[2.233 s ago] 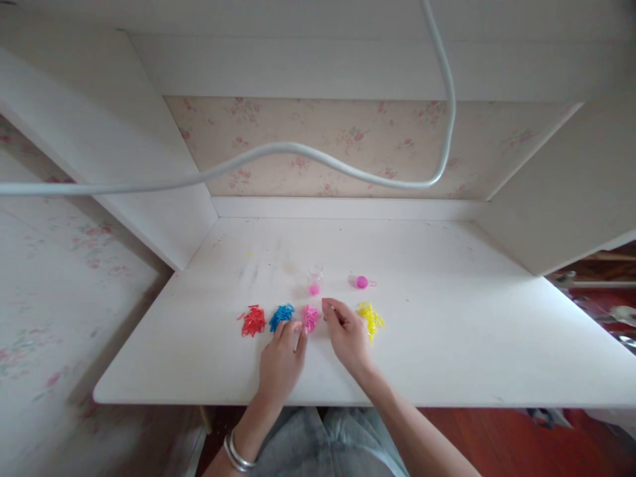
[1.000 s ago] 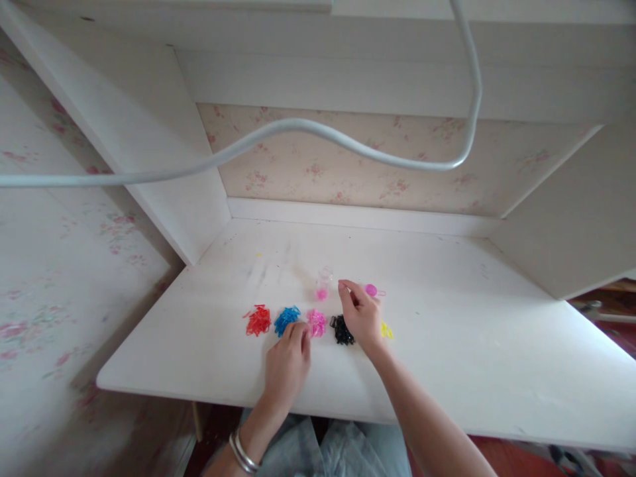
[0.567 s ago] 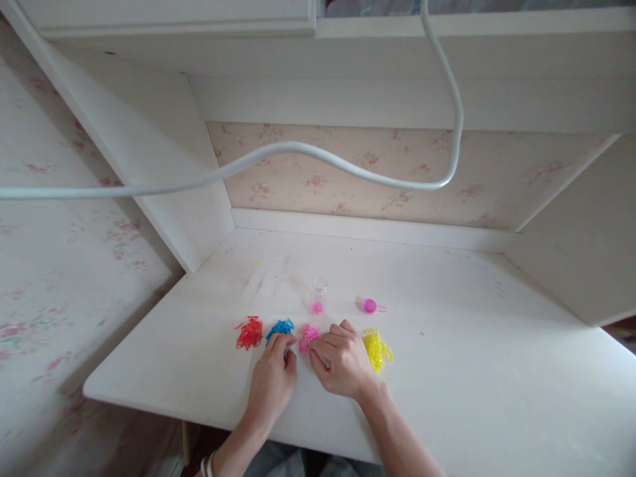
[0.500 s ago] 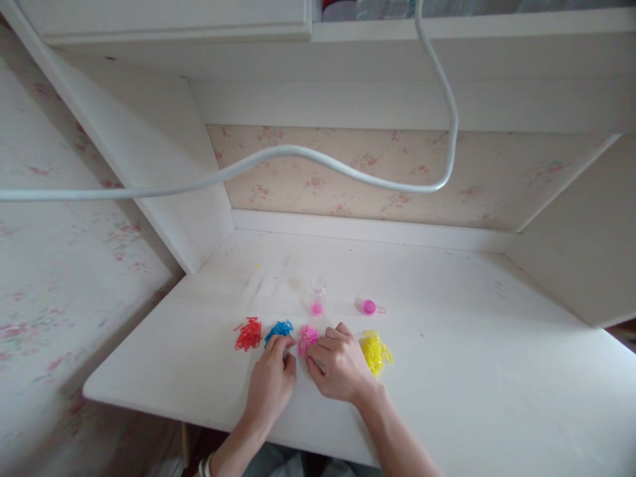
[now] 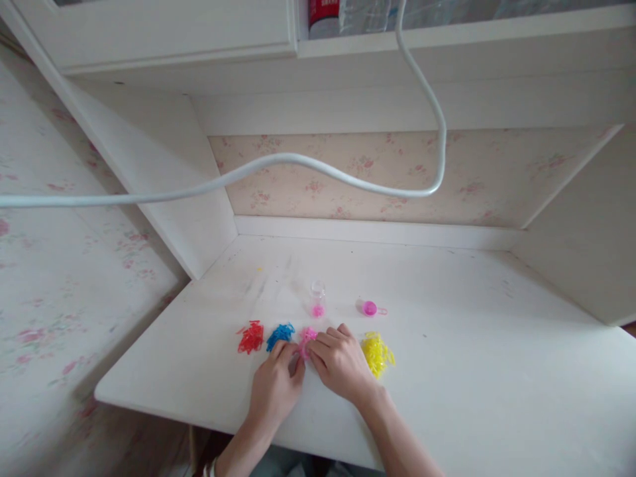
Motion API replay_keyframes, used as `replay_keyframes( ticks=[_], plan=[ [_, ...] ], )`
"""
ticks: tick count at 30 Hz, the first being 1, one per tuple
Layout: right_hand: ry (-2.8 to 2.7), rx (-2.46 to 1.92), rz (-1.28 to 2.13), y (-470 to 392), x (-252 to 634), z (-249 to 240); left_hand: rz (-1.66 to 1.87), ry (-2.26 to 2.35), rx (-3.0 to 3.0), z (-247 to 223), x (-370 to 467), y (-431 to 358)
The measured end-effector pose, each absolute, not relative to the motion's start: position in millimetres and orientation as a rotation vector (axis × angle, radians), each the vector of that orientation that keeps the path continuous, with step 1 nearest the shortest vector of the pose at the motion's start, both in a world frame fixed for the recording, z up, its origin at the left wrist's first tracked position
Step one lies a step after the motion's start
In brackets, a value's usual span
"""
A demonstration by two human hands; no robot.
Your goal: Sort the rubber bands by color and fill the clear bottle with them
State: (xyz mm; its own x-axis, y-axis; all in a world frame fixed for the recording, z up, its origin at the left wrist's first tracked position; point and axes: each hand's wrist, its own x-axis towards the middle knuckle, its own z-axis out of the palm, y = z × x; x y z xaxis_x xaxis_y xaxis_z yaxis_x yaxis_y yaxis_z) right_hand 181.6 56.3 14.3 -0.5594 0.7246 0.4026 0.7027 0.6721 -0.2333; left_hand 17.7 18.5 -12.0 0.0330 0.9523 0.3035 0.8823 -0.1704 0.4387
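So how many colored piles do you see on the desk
4: red pile leftmost, blue pile next, then pink pile, yellow pile rightmost. The right hand may hide more.

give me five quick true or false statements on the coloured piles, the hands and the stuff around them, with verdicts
1. The blue pile lies between the red pile and the pink pile. True.
2. The yellow pile is left of both hands. False: the yellow pile is right of the right hand.
3. The left hand is at the far wall. False: it is near the pink pile.
4. The clear container is beyond the pink pile. True.
5. A white cable crosses the view. True.
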Motion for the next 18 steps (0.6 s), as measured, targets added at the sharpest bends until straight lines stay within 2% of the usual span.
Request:
replay_keyframes(
  ticks=[12, 18],
  plan=[
    [-2.419, -1.123, 0.169, 53.9, 186.6, 20.0, 0.715, 1.950, 2.203, -10.8, 16.9, 17.7],
    [-2.541, -1.048, 0.110, 51.1, 183.0, 15.2, 0.884, 1.886, 2.119, -18.1, 12.5, 20.5]
  ],
)
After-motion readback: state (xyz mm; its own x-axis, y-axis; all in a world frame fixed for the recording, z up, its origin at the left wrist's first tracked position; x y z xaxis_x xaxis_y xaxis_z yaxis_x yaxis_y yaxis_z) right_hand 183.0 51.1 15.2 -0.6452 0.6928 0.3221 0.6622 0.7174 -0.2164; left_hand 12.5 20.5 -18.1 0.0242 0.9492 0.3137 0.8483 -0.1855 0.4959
